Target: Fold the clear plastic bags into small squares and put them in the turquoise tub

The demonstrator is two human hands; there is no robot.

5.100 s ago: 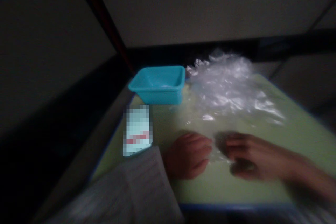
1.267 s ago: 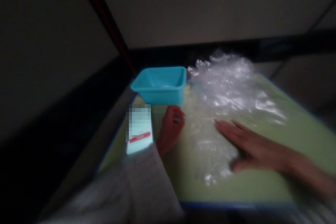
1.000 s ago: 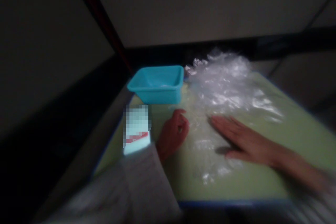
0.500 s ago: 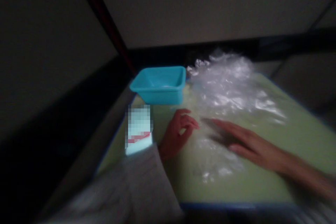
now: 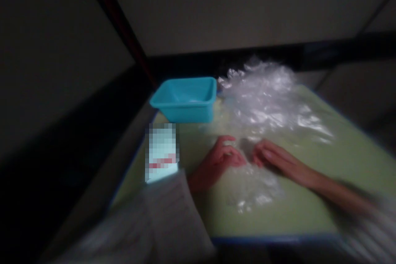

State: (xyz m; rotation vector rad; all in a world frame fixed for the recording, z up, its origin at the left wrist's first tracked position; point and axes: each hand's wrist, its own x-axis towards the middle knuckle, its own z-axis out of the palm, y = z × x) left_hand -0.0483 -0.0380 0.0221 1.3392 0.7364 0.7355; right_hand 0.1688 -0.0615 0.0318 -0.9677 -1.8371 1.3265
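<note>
A clear plastic bag (image 5: 250,181) lies flat on the pale green table (image 5: 309,214) in front of me. My left hand (image 5: 221,159) and my right hand (image 5: 272,156) meet at the bag's far edge, fingers curled and pinched on the plastic. A big heap of clear plastic bags (image 5: 266,95) sits just beyond the hands. The view is dim and blurred, so the exact grip is hard to see.
A turquoise plastic tub (image 5: 185,99) stands at the table's far left corner. A small lit card or screen (image 5: 161,152) lies near the left edge. The table has a blue rim (image 5: 272,239). Dark surroundings lie to the left.
My right hand, earlier flat on the bag, has pulled back and curled at the bag's far edge. My left hand has moved right to meet it there.
</note>
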